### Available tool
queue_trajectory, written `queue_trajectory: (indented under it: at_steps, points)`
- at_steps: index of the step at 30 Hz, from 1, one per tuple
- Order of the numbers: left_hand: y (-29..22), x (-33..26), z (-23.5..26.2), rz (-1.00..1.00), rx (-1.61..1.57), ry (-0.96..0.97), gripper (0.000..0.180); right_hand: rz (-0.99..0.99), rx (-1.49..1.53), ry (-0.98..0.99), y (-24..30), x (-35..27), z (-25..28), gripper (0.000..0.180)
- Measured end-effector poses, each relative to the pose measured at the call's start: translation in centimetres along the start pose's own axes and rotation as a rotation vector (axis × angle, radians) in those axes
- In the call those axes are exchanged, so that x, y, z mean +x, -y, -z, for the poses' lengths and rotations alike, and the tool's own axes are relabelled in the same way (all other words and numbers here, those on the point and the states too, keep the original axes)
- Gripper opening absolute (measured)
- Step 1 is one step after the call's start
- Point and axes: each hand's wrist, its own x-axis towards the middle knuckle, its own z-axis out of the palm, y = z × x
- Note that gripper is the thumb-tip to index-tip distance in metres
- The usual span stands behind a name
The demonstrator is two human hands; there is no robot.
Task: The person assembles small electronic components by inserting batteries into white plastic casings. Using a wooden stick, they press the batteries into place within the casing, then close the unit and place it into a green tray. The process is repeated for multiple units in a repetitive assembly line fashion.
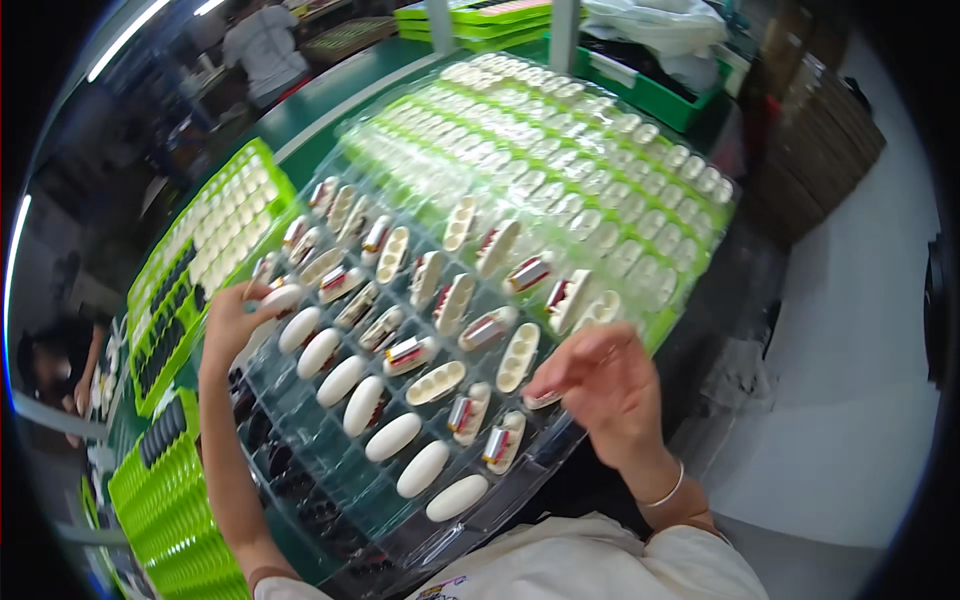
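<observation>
A clear compartment tray (400, 500) lies in front of me, filled with rows of white oval shells. Several shells stand open and hold small silver cylinders with red parts, such as one shell (500, 443) near the right edge. Smooth white oval pieces (395, 437) line the near left rows. At the tray's left edge my left hand (238, 322) is closed, its fingertips pinching a white oval piece (283, 298). My right hand (608, 395) is curled over the right edge, fingertips closed at a white oval shell (543, 400) that they partly cover.
Behind the tray lie lime-green trays (690, 255) of white ovals under clear plastic. More green trays (255, 160) stand at the left, some with black pieces. A green crate (650, 92) sits at the back, brown cartons (815, 140) at the right. Other people are at the far left.
</observation>
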Motion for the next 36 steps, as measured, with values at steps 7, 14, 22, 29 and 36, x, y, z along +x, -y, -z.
queue_trajectory:
  at_steps: [7, 14, 22, 29, 36]
  points:
    - [2.3, -0.7, 0.1, 0.082, -0.156, -0.077, 0.024, 0.131, -0.992, -0.482, 4.4, 7.6, 13.4, 0.011]
    - [1.7, 2.5, -2.1, 0.046, 0.295, -0.087, 0.024, 0.070, -1.963, -0.329, 5.0, 18.9, 29.4, 0.026]
    - [-0.3, -0.1, 0.4, 0.016, 0.160, -0.344, 0.019, -0.357, -2.091, -0.261, 5.9, 23.1, 30.1, 0.024]
    - [-6.0, -6.2, 3.4, 0.172, -0.499, -0.364, 0.018, 0.090, -1.677, -0.123, 7.2, 22.7, 29.8, 0.017]
    - [-11.6, -10.7, 2.5, 0.043, -0.972, -0.062, 0.023, -0.069, -0.891, 0.075, 3.9, 15.9, 11.5, 0.012]
